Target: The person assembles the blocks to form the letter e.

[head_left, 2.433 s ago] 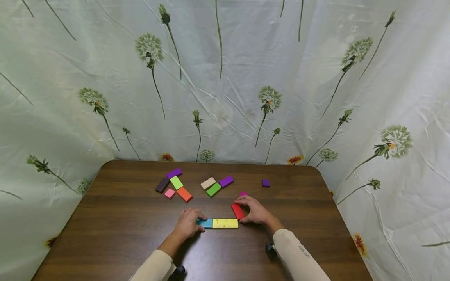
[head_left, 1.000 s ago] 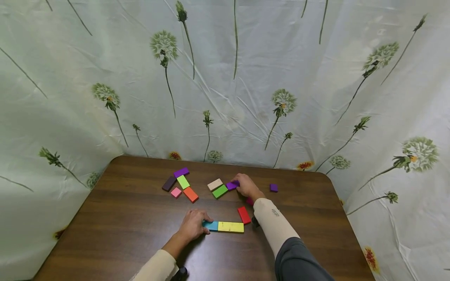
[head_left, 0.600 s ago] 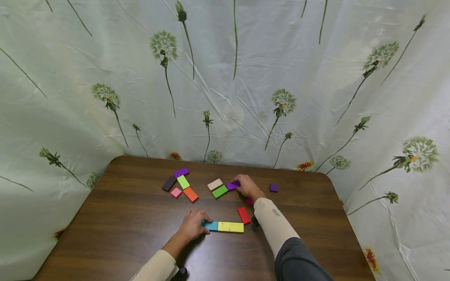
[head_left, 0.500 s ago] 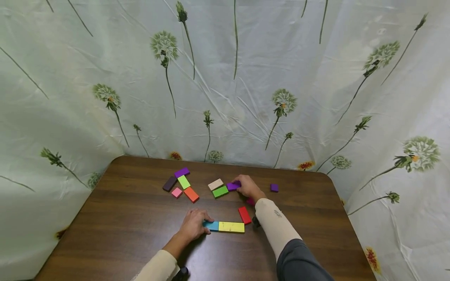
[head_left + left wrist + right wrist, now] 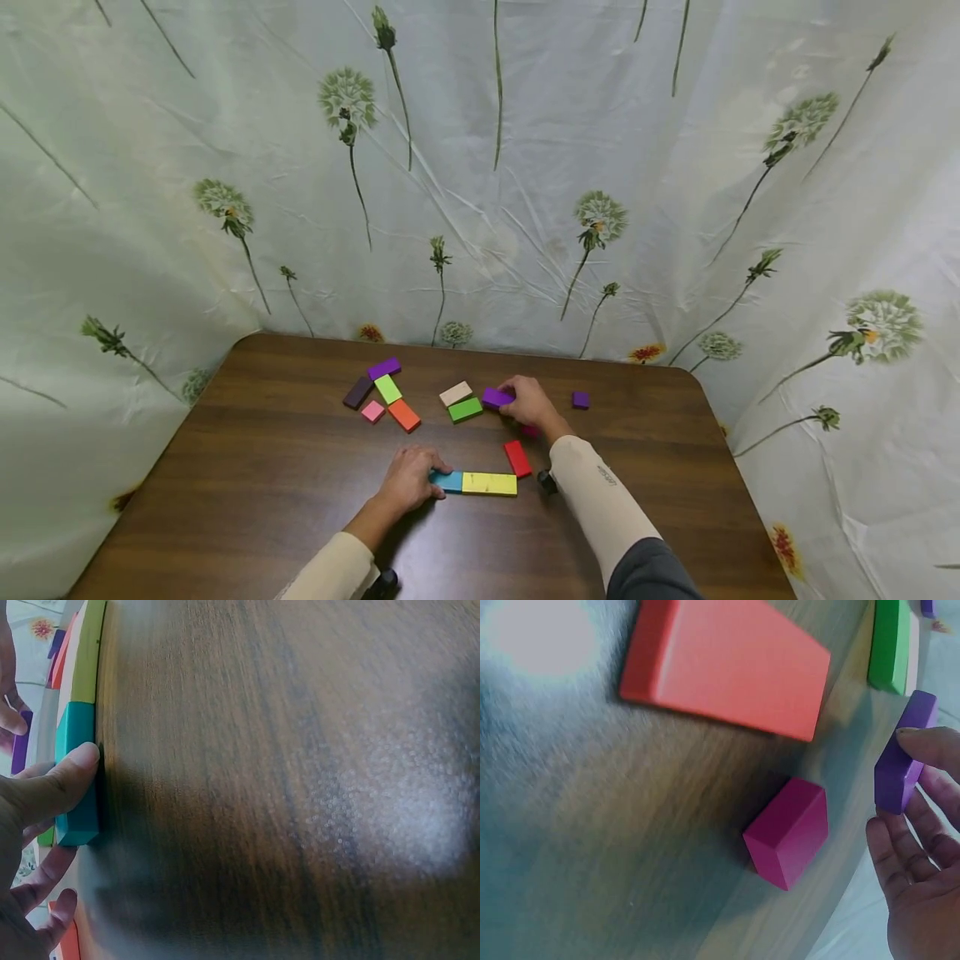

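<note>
My left hand point(image 5: 408, 481) holds the blue block point(image 5: 448, 482) by its left end, thumb on the near side in the left wrist view. The yellow block point(image 5: 490, 484) lies end to end with the blue one. Farther back, my right hand point(image 5: 529, 402) pinches a purple block point(image 5: 496, 398) between thumb and fingers; in the right wrist view this purple block point(image 5: 905, 755) looks raised off the table. Just left of it lie the green block point(image 5: 466, 410) and a beige block point(image 5: 456, 394). A red block point(image 5: 517, 458) slants at the yellow block's right end.
A magenta block point(image 5: 530, 431) sits partly hidden beneath my right wrist. A small dark purple block point(image 5: 581, 400) stands to the right. At the back left are orange point(image 5: 405, 416), lime point(image 5: 387, 388), pink point(image 5: 372, 412), dark point(image 5: 358, 392) and purple blocks. A floral curtain hangs behind the table.
My right hand has left the red block, reached back to the purple block and taken hold of it. The purple block now stands apart from the green one. The left hand stays on the blue block.
</note>
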